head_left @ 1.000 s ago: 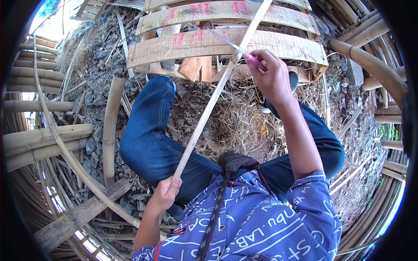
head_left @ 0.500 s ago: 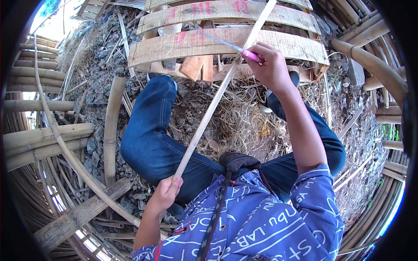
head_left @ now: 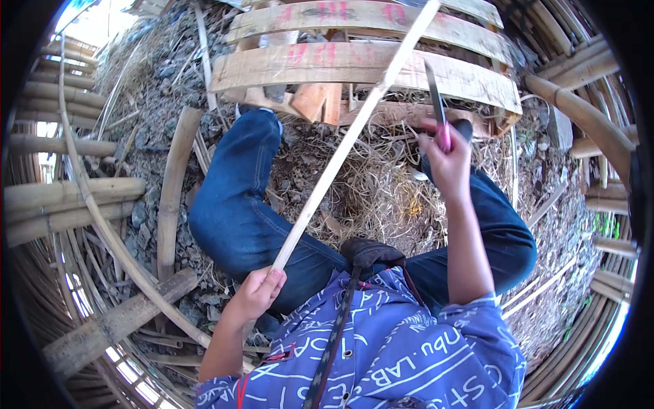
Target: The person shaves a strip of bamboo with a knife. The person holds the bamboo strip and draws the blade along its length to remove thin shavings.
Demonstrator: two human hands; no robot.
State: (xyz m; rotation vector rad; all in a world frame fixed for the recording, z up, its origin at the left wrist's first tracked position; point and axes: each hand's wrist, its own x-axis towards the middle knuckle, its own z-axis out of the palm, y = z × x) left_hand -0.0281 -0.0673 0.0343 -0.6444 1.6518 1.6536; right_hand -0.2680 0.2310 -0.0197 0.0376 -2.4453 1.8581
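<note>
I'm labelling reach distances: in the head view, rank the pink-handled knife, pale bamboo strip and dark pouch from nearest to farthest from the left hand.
1. Pale bamboo strip: gripped in the left hand.
2. Dark pouch: to that hand's right, slightly forward.
3. Pink-handled knife: farther right and forward, in the right hand.

And there's your strip [head_left: 335,165], pale bare wood by the look of it, matt and fairly smooth! Your knife [head_left: 439,109] shows a smooth grey metal blade, its pink handle looking like plastic, slightly blurred. Up front, the pallet [head_left: 306,66]: dry, unvarnished, rough-grained wood! You're in matt denim jeans [head_left: 231,204] and a soft, creased cloth shirt [head_left: 409,354]. Left of you, smooth bamboo poles [head_left: 75,194]; beneath, wiry, rough straw [head_left: 381,177]!
</note>
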